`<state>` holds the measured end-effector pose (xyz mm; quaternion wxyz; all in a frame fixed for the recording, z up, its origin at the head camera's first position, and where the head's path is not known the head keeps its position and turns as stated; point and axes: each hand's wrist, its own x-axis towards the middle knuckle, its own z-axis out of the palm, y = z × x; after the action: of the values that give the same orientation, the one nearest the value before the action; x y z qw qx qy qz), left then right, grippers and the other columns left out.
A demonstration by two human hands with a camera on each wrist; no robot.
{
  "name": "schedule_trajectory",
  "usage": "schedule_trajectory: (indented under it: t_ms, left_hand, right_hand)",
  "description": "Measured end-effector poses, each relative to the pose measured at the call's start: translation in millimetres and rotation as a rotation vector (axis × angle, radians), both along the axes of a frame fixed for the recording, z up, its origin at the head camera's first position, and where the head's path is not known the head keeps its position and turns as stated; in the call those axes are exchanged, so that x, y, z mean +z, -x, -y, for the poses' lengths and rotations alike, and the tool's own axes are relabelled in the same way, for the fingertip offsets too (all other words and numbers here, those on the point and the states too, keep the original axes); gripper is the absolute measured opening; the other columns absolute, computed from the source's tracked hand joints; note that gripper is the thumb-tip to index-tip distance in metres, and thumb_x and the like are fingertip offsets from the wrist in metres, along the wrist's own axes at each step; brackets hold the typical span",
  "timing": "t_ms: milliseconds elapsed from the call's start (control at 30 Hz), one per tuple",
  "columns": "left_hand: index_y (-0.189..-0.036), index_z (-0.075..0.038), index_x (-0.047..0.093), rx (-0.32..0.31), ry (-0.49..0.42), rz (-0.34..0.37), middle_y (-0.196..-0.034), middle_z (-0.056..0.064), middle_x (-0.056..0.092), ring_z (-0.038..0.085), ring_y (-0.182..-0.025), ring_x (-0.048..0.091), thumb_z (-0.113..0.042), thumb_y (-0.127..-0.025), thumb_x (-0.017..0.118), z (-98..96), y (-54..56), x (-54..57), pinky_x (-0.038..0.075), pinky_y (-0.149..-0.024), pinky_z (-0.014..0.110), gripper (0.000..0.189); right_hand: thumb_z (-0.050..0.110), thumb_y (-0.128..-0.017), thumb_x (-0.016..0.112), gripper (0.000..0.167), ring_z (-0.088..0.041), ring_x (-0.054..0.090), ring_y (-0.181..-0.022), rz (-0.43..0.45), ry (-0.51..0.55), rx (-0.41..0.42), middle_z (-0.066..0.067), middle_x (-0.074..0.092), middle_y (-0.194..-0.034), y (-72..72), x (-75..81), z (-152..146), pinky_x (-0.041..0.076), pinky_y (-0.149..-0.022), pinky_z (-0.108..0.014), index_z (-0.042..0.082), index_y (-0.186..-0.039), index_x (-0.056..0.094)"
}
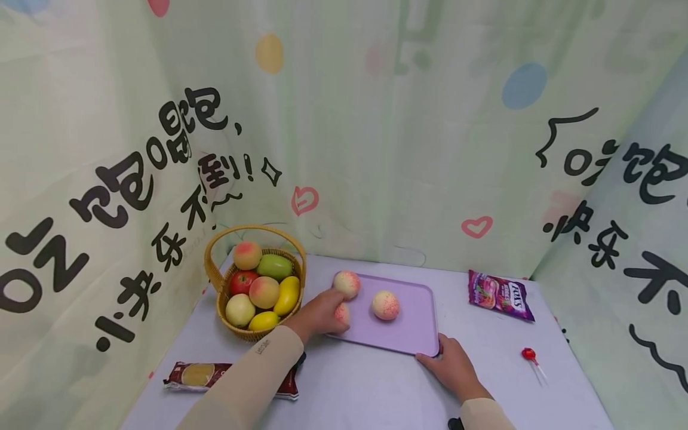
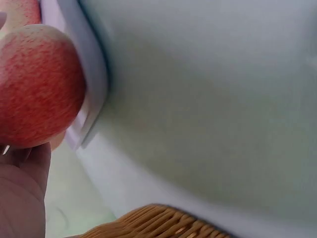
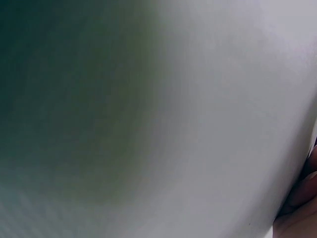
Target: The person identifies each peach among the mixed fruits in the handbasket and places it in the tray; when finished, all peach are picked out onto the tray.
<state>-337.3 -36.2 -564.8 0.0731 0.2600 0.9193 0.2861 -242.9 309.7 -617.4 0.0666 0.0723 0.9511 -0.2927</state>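
My left hand (image 1: 321, 313) holds a pale peach with red speckles (image 1: 341, 313) over the left end of a purple tray (image 1: 416, 331). In the left wrist view the same peach (image 2: 42, 87) looks large and red, close to the tray's rim (image 2: 94, 64). Two more speckled peaches are on the tray: one at the back left (image 1: 347, 283), the other near the middle (image 1: 386, 305). My right hand (image 1: 454, 365) grips the tray's front right corner, thumb at the front edge. Only part of its curled fingers (image 3: 307, 191) appears in the right wrist view.
Left of the tray stands a wicker basket (image 1: 221, 280) of assorted fruit with a tall handle. A brown snack packet (image 1: 196, 376) lies in front, partly behind my left forearm. A purple candy bag (image 1: 501, 295) and red lollipop (image 1: 529, 354) lie right. Printed curtains surround the table.
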Motion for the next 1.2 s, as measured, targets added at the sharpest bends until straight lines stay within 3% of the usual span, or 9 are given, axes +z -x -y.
schedule_trajectory:
  t_ms: [267, 500, 867, 1000, 1200]
  left_hand:
    - [-0.136, -0.013, 0.061, -0.101, 0.098, -0.088, -0.125, 0.001, 0.063, 0.016, -0.111, 0.056, -0.028, -0.085, 0.080, 0.7, -3.1, 20.4, 0.049, -0.106, 0.032, 0.056]
    - [-0.139, -0.015, 0.060, -0.180, 0.189, -0.130, -0.131, -0.003, 0.062, 0.012, -0.113, 0.054, -0.034, -0.086, 0.079, -0.8, -7.8, 33.0, 0.049, -0.105, 0.028, 0.060]
    - [-0.149, -0.024, 0.052, -0.260, 0.331, -0.169, -0.145, -0.007, 0.054, 0.011, -0.127, 0.054, -0.048, -0.083, 0.081, 0.5, -34.0, 72.2, 0.049, -0.108, 0.031, 0.076]
    - [-0.152, -0.022, 0.049, -0.279, 0.325, -0.221, -0.149, -0.004, 0.054, 0.014, -0.131, 0.054, -0.051, -0.082, 0.080, 3.7, -43.7, 91.7, 0.047, -0.111, 0.033, 0.082]
    - [-0.151, -0.021, 0.049, -0.281, 0.198, -0.253, -0.148, -0.005, 0.055, 0.015, -0.134, 0.052, -0.049, -0.083, 0.081, 13.5, -53.6, 114.9, 0.046, -0.112, 0.034, 0.080]
  right_hand:
    - [0.059, -0.079, 0.081, 0.096, -0.039, 0.062, -0.117, 0.001, -0.001, -0.005, -0.021, 0.066, -0.120, 1.0, -3.0, -1.6, 0.047, -0.101, -0.061, -0.010, -0.140, 0.052]
    - [0.059, -0.079, 0.081, 0.095, -0.038, 0.062, -0.115, -0.008, 0.006, 0.004, -0.020, 0.067, -0.119, 0.6, -0.8, -0.7, 0.048, -0.101, -0.060, -0.009, -0.138, 0.053]
    - [0.059, -0.079, 0.081, 0.094, -0.039, 0.063, -0.115, -0.022, 0.004, 0.007, -0.020, 0.067, -0.118, -1.1, -0.2, -0.9, 0.049, -0.100, -0.059, -0.010, -0.138, 0.054]
    - [0.058, -0.080, 0.081, 0.094, -0.038, 0.062, -0.115, -0.017, 0.001, 0.003, -0.020, 0.067, -0.118, -1.5, 1.7, -0.3, 0.048, -0.100, -0.059, -0.010, -0.139, 0.053]
    - [0.058, -0.080, 0.081, 0.094, -0.038, 0.062, -0.116, -0.006, 0.002, -0.001, -0.020, 0.066, -0.119, -1.7, 3.7, 1.2, 0.048, -0.101, -0.060, -0.009, -0.139, 0.053]
